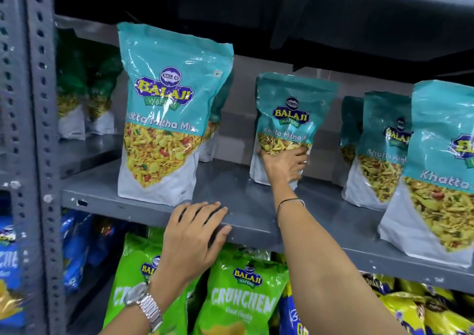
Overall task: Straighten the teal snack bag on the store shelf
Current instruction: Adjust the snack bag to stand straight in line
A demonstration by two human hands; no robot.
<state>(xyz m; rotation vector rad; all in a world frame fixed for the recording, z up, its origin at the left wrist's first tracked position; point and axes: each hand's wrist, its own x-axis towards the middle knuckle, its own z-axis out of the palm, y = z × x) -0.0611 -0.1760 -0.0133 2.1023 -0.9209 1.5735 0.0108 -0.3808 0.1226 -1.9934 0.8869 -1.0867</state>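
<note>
A teal snack bag [289, 114] marked Khatta Mitha Mix stands toward the back of the grey metal shelf [246, 206], leaning slightly. My right hand [284, 166] reaches in and presses flat against its lower front, fingers spread over the white bottom part. My left hand [195, 234] rests palm down on the shelf's front edge, fingers apart, holding nothing. A silver watch sits on that wrist.
A larger teal bag [164, 114] stands upright at the front left. More teal bags [436, 170] crowd the right side. Green Crunchem bags [241, 296] fill the shelf below. A perforated upright post [38, 129] stands at the left.
</note>
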